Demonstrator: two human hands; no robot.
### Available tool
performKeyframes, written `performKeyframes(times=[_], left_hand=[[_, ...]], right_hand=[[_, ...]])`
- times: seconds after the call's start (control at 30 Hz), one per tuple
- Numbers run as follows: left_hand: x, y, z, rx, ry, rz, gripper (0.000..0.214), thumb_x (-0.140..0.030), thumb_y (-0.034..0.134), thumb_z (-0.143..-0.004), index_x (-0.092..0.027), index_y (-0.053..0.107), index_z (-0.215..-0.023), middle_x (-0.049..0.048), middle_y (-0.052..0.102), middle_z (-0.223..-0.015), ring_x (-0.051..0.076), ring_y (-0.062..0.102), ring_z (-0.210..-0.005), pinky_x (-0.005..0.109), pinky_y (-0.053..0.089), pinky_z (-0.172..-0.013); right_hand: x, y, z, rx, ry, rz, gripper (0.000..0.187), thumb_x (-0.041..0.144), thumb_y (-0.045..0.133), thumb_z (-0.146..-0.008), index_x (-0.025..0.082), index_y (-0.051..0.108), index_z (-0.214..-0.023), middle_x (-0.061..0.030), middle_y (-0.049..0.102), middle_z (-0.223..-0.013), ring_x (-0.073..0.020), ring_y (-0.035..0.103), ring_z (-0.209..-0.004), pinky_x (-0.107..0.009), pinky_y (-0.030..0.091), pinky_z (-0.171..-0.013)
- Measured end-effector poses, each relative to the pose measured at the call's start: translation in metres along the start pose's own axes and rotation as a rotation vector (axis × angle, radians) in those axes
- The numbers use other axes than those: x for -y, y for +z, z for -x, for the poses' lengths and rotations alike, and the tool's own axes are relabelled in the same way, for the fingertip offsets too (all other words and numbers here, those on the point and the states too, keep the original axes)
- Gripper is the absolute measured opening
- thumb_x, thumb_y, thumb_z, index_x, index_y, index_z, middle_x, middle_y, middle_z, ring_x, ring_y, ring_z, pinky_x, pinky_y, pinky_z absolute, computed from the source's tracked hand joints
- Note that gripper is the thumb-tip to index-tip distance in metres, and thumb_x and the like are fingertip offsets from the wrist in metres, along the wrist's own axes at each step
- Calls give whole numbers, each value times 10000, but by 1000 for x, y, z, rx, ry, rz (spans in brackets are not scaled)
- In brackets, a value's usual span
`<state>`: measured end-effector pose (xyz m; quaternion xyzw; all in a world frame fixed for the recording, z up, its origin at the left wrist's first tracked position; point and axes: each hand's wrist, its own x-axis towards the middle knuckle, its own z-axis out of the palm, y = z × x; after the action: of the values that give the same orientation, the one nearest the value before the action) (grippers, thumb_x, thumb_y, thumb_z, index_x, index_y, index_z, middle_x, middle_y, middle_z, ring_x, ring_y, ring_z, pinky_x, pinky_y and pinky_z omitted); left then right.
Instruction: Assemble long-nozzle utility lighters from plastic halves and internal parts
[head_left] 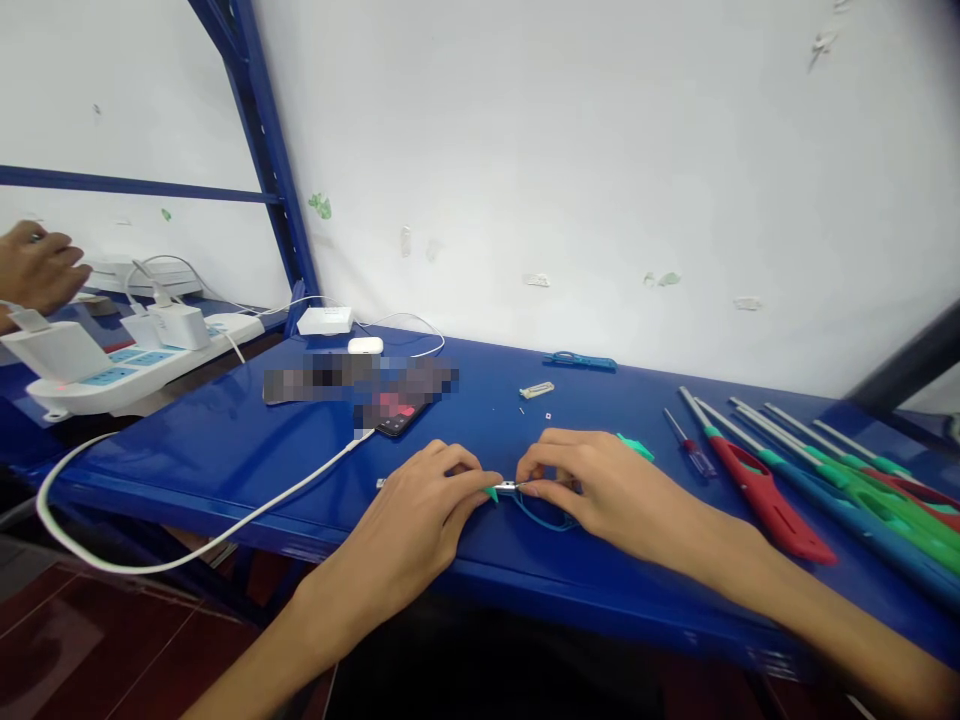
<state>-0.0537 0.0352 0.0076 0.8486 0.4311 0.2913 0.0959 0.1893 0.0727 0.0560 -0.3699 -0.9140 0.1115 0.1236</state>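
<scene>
My left hand (427, 505) is closed around a thin metal tube (507, 486), whose other end shows left of my knuckles. A small green piece (491, 493) sticks out at its fingertips. My right hand (581, 475) pinches with thumb and forefinger at the tube's right end; what lies between those fingertips is too small to make out. Under the right hand a thin blue curved strip (544, 518) loops over the table. Another green piece (636, 446) lies just behind the right wrist.
Long-nosed lighters, among them a red one (772, 495), lie at right beside a screwdriver (691, 445). Behind are a blue shell (581, 361) and a small beige part (537, 390). Phones (401, 415), a white cable (247, 525) and a power strip (142, 365) stand left, near another person's hand (41, 268).
</scene>
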Motion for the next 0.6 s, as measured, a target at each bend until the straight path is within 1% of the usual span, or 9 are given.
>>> performKeyframes(times=[0.07, 0.23, 0.43, 0.5, 0.6], left_hand=[[1, 0, 0, 10, 17, -17, 386, -151, 509, -1085, -355, 718, -1337, 43, 684, -1154, 218, 635, -1023, 375, 562, -899], [0, -3, 1, 52, 47, -77, 532, 0, 487, -1018, -345, 699, -1362, 47, 661, -1154, 224, 616, -1018, 382, 554, -894], [-4, -9, 1, 107, 92, -152, 612, 62, 446, -972, -330, 653, -1394, 53, 635, -1169, 224, 607, -1011, 378, 540, -879], [-8, -10, 0, 122, 117, -202, 627, 85, 420, -950, -304, 642, -1389, 60, 629, -1159, 227, 603, -1001, 371, 533, -859], [-14, -12, -2, 140, 144, -309, 599, 120, 400, -893, -226, 667, -1303, 73, 624, -1098, 244, 591, -961, 383, 523, -819]], right_hand=[[0, 0, 0, -6, -6, -4, 183, 332, 558, -1073, 276, 731, -1053, -38, 772, -1023, -232, 708, -900, -361, 469, -789], [1, 0, 0, 22, -16, -4, 193, 299, 531, -1084, 275, 722, -1069, -26, 766, -1041, -223, 707, -927, -352, 469, -806], [1, 1, 2, 19, -17, 15, 199, 293, 516, -1090, 279, 713, -1079, -25, 757, -1048, -224, 708, -918, -353, 473, -798], [0, 2, 3, 19, -22, 25, 200, 285, 514, -1090, 276, 713, -1077, -28, 755, -1047, -227, 707, -924, -357, 473, -801], [-1, 2, 2, 25, -26, 34, 203, 276, 507, -1094, 268, 709, -1071, -28, 748, -1050, -227, 703, -941, -356, 466, -799]])
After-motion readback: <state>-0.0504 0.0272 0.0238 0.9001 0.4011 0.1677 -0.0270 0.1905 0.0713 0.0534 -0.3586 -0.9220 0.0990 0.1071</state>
